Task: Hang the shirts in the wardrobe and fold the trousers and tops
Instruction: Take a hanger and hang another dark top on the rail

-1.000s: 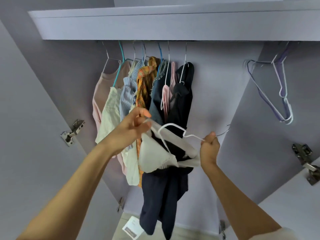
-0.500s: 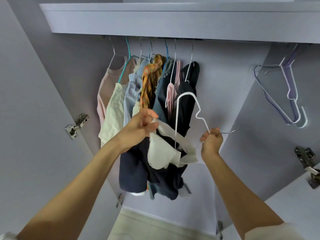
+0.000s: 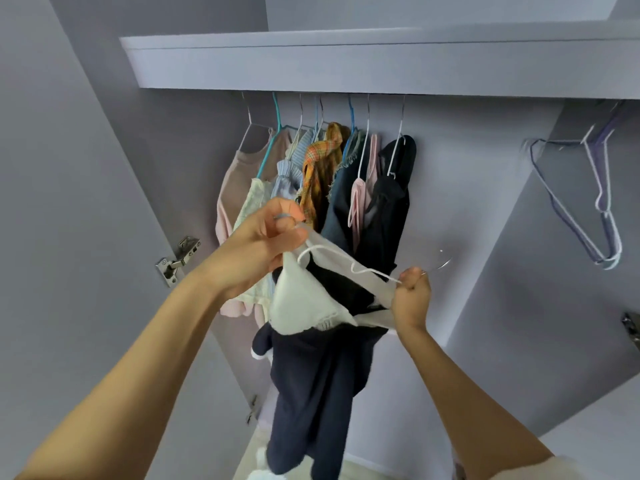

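The wardrobe (image 3: pixel 485 209) stood open, a row of hung clothes (image 3: pixel 322 174) under its shelf (image 3: pixel 381 64) and empty hangers (image 3: pixel 602 202) at the right. In front hung a dark garment (image 3: pixel 311 393). Above it the white top (image 3: pixel 304 303) stretched between both hands: the left hand (image 3: pixel 263 244) pinched its strap, the right hand (image 3: pixel 412 296) gripped the white hanger (image 3: pixel 367 271) by its neck.

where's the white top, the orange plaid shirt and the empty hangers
white top (image 3: pixel 304 299), head view, on its bunched body
orange plaid shirt (image 3: pixel 317 174), head view, on its hanging front
empty hangers (image 3: pixel 602 202), head view, on the white hanger's arm
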The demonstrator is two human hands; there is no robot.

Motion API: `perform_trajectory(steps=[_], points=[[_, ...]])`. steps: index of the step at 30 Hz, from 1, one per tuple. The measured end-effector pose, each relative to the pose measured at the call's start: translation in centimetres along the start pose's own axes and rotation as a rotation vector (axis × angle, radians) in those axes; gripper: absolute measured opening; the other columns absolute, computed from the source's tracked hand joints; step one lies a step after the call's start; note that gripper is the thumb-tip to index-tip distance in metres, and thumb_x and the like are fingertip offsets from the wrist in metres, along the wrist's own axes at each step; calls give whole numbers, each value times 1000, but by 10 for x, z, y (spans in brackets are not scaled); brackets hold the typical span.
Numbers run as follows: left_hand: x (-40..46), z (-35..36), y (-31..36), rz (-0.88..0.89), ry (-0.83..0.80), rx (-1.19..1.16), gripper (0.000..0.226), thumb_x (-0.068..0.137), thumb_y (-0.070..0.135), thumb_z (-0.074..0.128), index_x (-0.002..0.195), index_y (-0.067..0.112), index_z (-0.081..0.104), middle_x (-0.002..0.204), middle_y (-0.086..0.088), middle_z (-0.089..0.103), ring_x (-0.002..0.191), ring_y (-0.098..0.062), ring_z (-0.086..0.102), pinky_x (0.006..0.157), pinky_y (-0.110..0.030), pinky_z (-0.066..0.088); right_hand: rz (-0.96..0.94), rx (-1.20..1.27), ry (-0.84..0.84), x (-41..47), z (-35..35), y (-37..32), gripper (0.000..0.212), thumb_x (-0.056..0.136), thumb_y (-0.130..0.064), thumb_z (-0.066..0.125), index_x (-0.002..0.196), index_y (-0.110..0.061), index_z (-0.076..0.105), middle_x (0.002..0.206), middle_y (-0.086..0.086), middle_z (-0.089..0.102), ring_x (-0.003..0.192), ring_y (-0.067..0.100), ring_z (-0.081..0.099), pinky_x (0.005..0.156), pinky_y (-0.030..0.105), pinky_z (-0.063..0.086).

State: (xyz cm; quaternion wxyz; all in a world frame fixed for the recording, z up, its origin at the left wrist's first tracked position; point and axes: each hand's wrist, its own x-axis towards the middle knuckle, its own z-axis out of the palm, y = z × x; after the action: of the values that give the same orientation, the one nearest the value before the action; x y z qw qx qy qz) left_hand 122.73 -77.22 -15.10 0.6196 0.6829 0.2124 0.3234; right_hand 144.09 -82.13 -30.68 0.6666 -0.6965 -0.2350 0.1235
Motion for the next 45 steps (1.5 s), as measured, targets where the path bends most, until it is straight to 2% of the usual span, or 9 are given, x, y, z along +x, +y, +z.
perform_trajectory(steps=[8, 12, 16, 23, 28, 31, 35, 40, 45], points=[[-8, -20, -40, -93, 180, 992, 16, 91, 11, 51, 93, 21, 39, 59, 5, 45, 55, -6, 40, 50, -14, 34, -463, -623, 39, 8, -14, -17, 24, 94, 2, 37, 83, 7, 59, 68, 22, 56, 60, 35, 52, 66, 42, 42], [2, -17, -46, -110, 119, 1045, 14, 93, 12, 47, 98, 21, 38, 61, 4, 47, 58, -6, 43, 51, -12, 36, -624, -835, -298, 1, -14, -30, 24, 97, -6, 37, 89, 4, 58, 67, 12, 52, 58, 29, 48, 65, 42, 46], [9, -8, -53, -109, 20, 1089, 16, 94, 13, 47, 109, 15, 43, 65, 2, 49, 61, -12, 46, 56, -21, 36, -398, -574, -629, 2, -15, -48, 25, 99, -19, 33, 87, -8, 52, 73, -4, 53, 66, 13, 49, 62, 26, 32], [2, -20, -74, 29, 243, 657, 36, 87, 32, 61, 119, 30, 47, 104, 6, 61, 94, -3, 55, 83, -17, 40, -357, -456, -444, 9, -31, -52, 27, 99, -12, 31, 81, -3, 48, 65, -6, 40, 59, 6, 39, 54, 6, 33], [-9, -41, -110, -314, 312, 586, 94, 75, 21, 77, 147, 21, 17, 143, -2, 37, 131, -17, 36, 106, -35, 34, -229, -305, -260, 20, -51, -43, 35, 100, -17, 29, 67, -17, 41, 67, -3, 43, 63, 8, 41, 59, 13, 36], [-5, -46, -120, -330, 266, 564, 46, 81, 6, 69, 123, 13, 50, 102, -3, 63, 102, -24, 60, 77, -22, 42, -219, -264, -200, 24, -60, -40, 37, 100, -17, 30, 64, -19, 38, 66, -5, 42, 62, 7, 40, 60, 22, 32], [5, -53, -106, -169, 548, 806, 14, 84, 3, 61, 95, 13, 60, 89, -4, 64, 93, -29, 61, 77, -22, 37, -246, -375, -191, 26, -74, -32, 32, 101, -15, 29, 74, -7, 46, 68, -4, 45, 64, 7, 42, 61, 17, 28], [10, -28, -94, -116, 169, 865, 50, 82, -5, 53, 128, 15, 51, 128, -6, 51, 121, -22, 47, 97, -16, 30, -287, -403, -205, 21, -73, -32, 28, 100, -10, 30, 78, -6, 46, 66, -8, 43, 63, 11, 42, 62, 19, 28], [20, 30, -84, 200, -24, 948, 47, 91, 28, 57, 135, 19, 46, 137, 0, 44, 130, -18, 37, 111, -30, 24, -330, -427, -348, 4, -56, -42, 31, 99, -13, 34, 78, 2, 51, 71, 12, 53, 67, 21, 47, 60, 22, 29]])
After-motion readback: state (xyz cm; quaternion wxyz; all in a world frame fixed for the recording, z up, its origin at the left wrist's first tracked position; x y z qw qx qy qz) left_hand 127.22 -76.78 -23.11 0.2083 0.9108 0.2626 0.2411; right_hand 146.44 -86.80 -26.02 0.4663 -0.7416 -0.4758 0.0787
